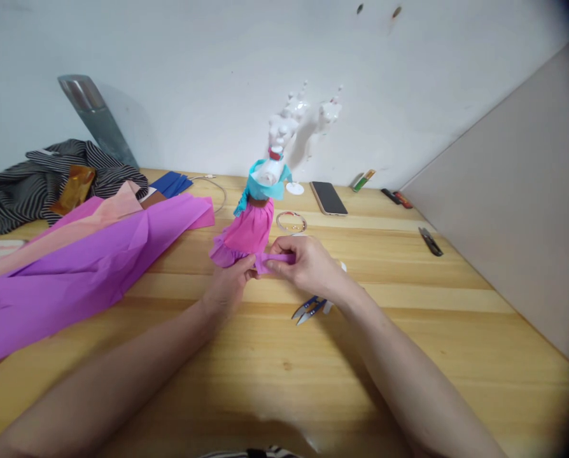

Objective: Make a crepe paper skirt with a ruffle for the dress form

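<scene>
A white figurine (280,132) stands on the table, dressed in a turquoise wrap (265,189) and a gathered pink skirt (251,227). A ruffled purple strip (227,253) runs along the skirt's lower edge. My left hand (231,280) is closed at the front of the hem, thumb on top, pinching the purple strip. Just right of it, my right hand (306,264) pinches the loose folded end of this strip between thumb and fingers. Thread snips (309,309) with blue handles lie below my right wrist, partly hidden by it.
Purple and peach sheets (98,261) spread over the left side, near a striped cloth (7,191) and blue pieces (171,184). Behind stand a tall bottle (98,121) and the wall. A bracelet (291,222), phone (329,198), green tube (363,180) and dark snips (430,242) lie rightward.
</scene>
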`<state>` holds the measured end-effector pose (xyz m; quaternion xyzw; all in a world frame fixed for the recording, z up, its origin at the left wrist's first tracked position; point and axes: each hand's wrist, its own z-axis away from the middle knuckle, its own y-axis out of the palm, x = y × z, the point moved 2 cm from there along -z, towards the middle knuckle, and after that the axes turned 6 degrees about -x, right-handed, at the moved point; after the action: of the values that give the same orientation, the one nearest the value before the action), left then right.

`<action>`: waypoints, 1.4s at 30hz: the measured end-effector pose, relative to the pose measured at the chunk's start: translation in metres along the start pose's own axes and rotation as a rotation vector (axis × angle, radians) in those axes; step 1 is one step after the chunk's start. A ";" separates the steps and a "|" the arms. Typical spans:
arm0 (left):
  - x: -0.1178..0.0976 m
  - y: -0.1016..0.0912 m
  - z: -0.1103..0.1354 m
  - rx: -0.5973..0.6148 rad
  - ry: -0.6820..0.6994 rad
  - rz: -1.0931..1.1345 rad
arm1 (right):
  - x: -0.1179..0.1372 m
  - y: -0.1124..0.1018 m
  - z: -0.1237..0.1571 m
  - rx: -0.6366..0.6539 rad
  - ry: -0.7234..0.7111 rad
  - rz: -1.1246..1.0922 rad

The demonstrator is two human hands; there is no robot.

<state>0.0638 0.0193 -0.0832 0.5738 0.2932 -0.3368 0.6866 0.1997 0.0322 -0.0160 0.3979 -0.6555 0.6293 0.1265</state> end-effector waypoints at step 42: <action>0.007 0.003 -0.003 0.011 0.051 0.001 | -0.002 0.006 -0.001 -0.026 -0.035 -0.032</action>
<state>0.0701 0.0214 -0.0871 0.5861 0.3084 -0.3236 0.6758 0.1967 0.0329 -0.0218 0.4174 -0.6595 0.6115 0.1301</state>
